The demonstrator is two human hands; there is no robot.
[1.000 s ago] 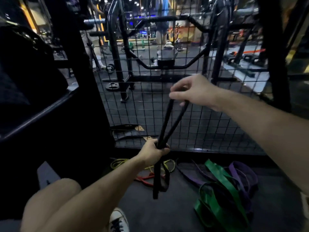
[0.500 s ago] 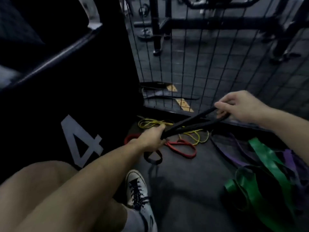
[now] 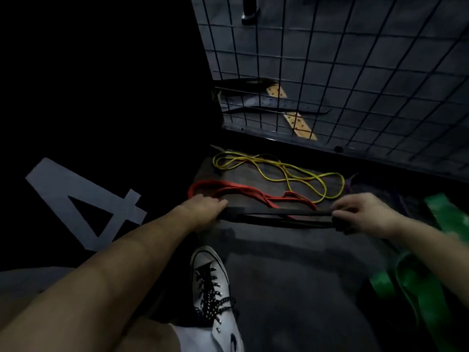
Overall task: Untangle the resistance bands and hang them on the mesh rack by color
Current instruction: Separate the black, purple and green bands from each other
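Floor (image 3: 291, 288) dark, rubbery, carrying loose bands; none sits in any container. Black band (image 3: 279, 216) held low over the floor, pulled taut, long axis running left to right between the two hands. Left hand (image 3: 203, 209) grips its left end, fingers curled round it. Right hand (image 3: 365, 214) grips the right end, fingers and thumb closed on the doubled strands. Red band (image 3: 243, 193) lies on the floor just behind the black one, partly under it. Yellow band (image 3: 281, 171) sprawls in loops beyond the red, near the foot of the mesh rack (image 3: 355, 72). Green band (image 3: 418, 283) heaped at far right; purple band (image 3: 396, 196) just behind it, dim. Large pale "4" (image 3: 83, 204) reads on the black box at left. White laced sneaker (image 3: 210, 285) below the black band.
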